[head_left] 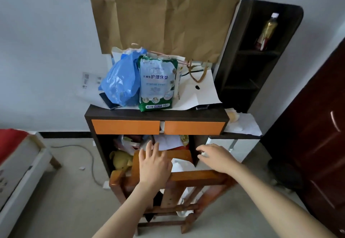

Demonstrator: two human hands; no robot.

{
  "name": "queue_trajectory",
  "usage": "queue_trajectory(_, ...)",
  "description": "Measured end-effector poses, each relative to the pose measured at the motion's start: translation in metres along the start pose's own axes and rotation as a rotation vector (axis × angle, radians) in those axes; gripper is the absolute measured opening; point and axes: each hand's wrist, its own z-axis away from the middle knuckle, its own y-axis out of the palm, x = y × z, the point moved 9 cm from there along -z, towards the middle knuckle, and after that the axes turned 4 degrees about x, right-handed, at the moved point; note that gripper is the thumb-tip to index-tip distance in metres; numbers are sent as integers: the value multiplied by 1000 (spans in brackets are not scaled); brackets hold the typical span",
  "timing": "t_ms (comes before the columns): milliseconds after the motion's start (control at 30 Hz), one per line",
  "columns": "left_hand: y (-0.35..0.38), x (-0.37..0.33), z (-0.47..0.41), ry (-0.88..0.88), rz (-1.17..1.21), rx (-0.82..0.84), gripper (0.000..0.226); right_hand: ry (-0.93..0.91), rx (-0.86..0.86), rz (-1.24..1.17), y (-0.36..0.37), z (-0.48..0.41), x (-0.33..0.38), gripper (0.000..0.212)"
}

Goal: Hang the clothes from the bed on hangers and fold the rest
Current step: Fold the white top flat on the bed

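Observation:
A white cloth [182,165] lies on the seat of a wooden chair [197,177] pushed under the desk, and more white fabric [183,213] shows low between its rails. A dark cloth [158,198] hangs behind the chair back. My left hand [155,165] rests flat on the chair's top rail with straight fingers, just left of the white cloth. My right hand [216,156] hovers to the right of the cloth, fingers loosely curled, with nothing visibly held. The bed [20,165] with a red cover [11,140] is at the left edge.
The dark desk [156,113] with orange drawers carries a blue plastic bag [121,81], a green pack [157,82] and papers. Clutter and a yellow soft toy [121,160] fill its lower bay. A dark shelf [257,54] holds a bottle; a red-brown door [315,144] is on the right. A cable [89,161] crosses the floor.

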Motion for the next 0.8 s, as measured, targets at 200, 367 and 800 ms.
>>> queue_trajectory(200,14,13,-58,-89,-109,23,38,-49,233,-47,30,-80,-58,37)
queue_trajectory(367,56,11,-101,-192,-161,218,39,-89,349,-88,85,-127,-91,36)
queue_trajectory(800,197,19,-146,-76,-311,722,40,-106,592,-74,267,-175,-125,45)
